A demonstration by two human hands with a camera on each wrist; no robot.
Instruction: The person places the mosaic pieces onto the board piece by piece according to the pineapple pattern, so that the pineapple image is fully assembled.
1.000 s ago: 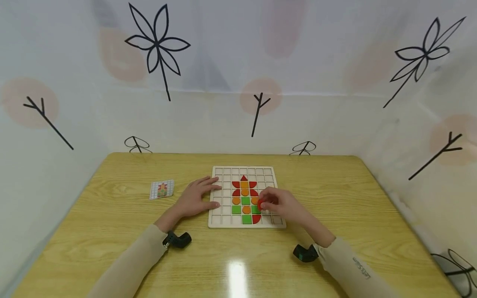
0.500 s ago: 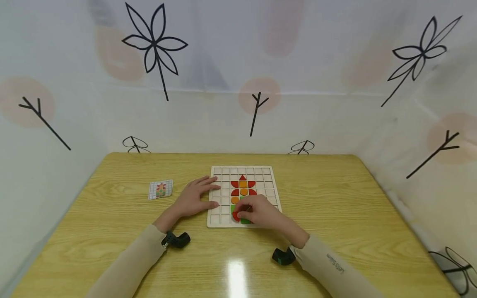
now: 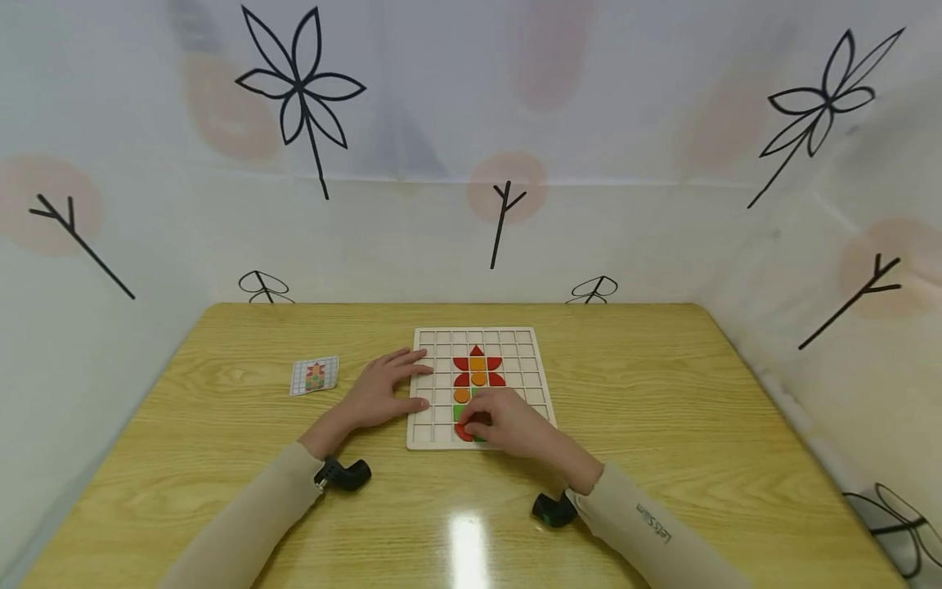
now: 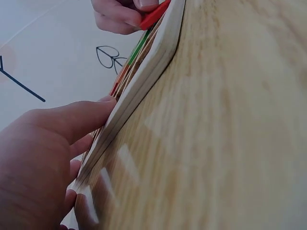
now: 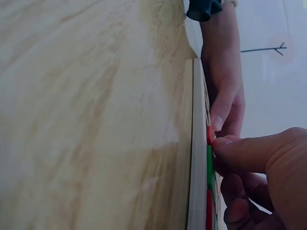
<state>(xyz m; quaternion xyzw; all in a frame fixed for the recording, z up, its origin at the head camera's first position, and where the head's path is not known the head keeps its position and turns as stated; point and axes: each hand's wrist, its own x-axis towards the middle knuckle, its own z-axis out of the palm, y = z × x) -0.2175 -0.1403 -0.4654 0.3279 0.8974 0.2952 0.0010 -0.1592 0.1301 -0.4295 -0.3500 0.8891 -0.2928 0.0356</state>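
Note:
A white gridded pattern board (image 3: pixel 524 353) lies on the table, with red, orange and green flat pieces forming a figure in its cells. My left hand (image 3: pixel 377 394) rests spread on the board's left edge, thumb and fingertips on its rim. Near the board's front edge, my right hand (image 3: pixel 509 423) pinches a red rounded tile (image 3: pixel 464 433), which looks like a quarter circle. The left wrist view shows this red tile (image 4: pixel 154 17) tilted between thumb and finger. A green square (image 3: pixel 459 413) sits just behind it. The right hand hides several pieces on the figure's right side.
A small printed card (image 3: pixel 315 376) with a similar coloured figure lies left of the board. The wooden table (image 3: pixel 633 368) reaches back to a patterned cloth backdrop (image 3: pixel 412 237).
My right hand has moved left across the board with the red tile, from the figure's right side to its front left cell, then lowered slightly. The left hand stays on the rim.

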